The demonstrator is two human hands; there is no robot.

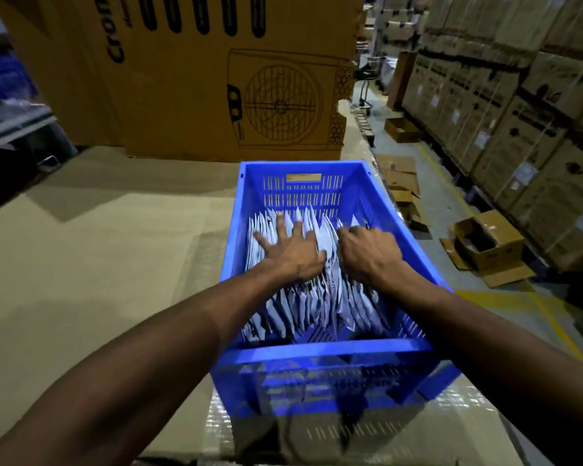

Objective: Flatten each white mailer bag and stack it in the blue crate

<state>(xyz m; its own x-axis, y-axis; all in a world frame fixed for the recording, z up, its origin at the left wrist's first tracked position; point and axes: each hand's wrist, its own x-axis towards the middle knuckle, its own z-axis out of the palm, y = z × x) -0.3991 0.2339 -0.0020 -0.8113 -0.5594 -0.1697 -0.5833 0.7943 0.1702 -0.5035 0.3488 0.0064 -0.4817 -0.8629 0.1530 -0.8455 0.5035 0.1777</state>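
Observation:
A blue slotted crate (320,353) stands on a cardboard surface in front of me. Several white mailer bags (317,304) stand on edge inside it, packed in rows. My left hand (292,248) lies flat on the tops of the bags at the crate's far left, fingers spread apart. My right hand (369,252) rests on the bags just to its right, fingers curled down among their upper edges; I cannot tell whether it grips one. Both forearms reach over the crate's near rim.
A large brown carton (189,79) with a fan drawing stands right behind the crate. The cardboard surface (91,264) stretches to the left. To the right, an aisle floor holds open cartons (485,247) and flattened cardboard (399,173), with stacked boxes (519,112) beyond.

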